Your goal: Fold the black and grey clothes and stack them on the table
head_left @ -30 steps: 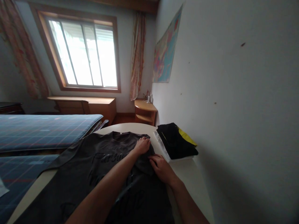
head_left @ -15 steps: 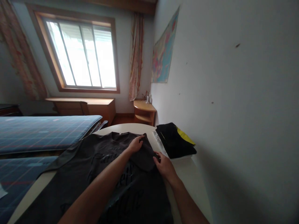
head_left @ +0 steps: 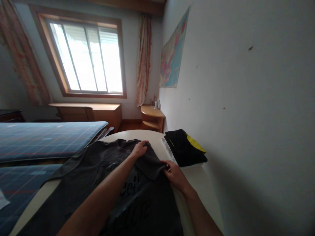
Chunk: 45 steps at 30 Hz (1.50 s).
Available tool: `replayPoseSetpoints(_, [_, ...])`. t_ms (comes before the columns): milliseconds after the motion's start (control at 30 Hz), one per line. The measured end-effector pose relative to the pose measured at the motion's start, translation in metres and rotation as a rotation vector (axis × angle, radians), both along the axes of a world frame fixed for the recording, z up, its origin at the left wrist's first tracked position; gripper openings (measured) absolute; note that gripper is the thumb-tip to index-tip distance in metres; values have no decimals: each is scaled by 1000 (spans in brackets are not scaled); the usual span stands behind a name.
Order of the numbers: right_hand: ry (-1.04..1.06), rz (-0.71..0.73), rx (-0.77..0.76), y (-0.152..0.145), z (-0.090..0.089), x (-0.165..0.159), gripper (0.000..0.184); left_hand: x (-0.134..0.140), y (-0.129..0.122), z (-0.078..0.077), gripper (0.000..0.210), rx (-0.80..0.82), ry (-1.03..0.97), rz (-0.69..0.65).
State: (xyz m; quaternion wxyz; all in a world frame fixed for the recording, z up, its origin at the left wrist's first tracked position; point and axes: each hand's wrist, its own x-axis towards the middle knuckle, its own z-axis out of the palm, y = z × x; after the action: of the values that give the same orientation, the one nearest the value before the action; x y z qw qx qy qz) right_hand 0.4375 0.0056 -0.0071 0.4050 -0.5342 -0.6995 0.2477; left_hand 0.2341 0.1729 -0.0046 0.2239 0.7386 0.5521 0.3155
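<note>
A dark grey T-shirt (head_left: pixel 83 183) with black lettering lies spread over a pale round-ended table (head_left: pixel 197 193), its neckline toward the far end. My left hand (head_left: pixel 139 149) is closed on the cloth near the right shoulder, beside the collar. At the right sleeve's edge, my right hand (head_left: pixel 173 172) pinches the fabric between thumb and fingers. The sleeve between the two hands is folded in over the shirt's front. My left forearm hides part of the lettering.
Folded black clothes (head_left: pixel 183 147) with a yellow patch lie on the table's right side, by the white wall (head_left: pixel 246 131). Left of the table are blue plaid mattresses (head_left: pixel 49 139). A wooden corner shelf (head_left: pixel 152 112) stands beyond.
My left hand has shifted slightly left toward the collar, drawing the shoulder cloth with it. My right hand has closed onto the sleeve edge and stays nearly in place.
</note>
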Motion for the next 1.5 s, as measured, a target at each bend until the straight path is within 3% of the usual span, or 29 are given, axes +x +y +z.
replayPoseSetpoints(100, [3,-2,27,1,1,1,40,-5,0,3,38,-34,53,-4])
replayPoseSetpoints(400, [2,-56,75,-3,9,-2,44,-13,1,26,25,-75,119,147])
replayPoseSetpoints(600, [17,-103,65,1,3,0,41,-4,10,32,33,-21,27,32])
replayPoseSetpoints(767, [-78,-82,148,0,2,1,25,9,13,26,62,30,-20,-164])
replayPoseSetpoints(900, [-189,-103,99,1,1,5,29,20,4,11,76,31,91,-230])
replayPoseSetpoints(1100, [-359,-27,87,8,-14,10,62,20,-16,-2,60,15,294,-119])
replayPoseSetpoints(1267, [-462,-12,76,7,-14,7,54,-1,-31,-2,60,65,394,-46])
replayPoseSetpoints(1400, [-469,58,78,3,-9,0,59,-20,-36,-2,45,85,405,-40])
replayPoseSetpoints(1500, [-456,111,9,3,-9,-7,52,-29,-40,-1,39,106,376,-4])
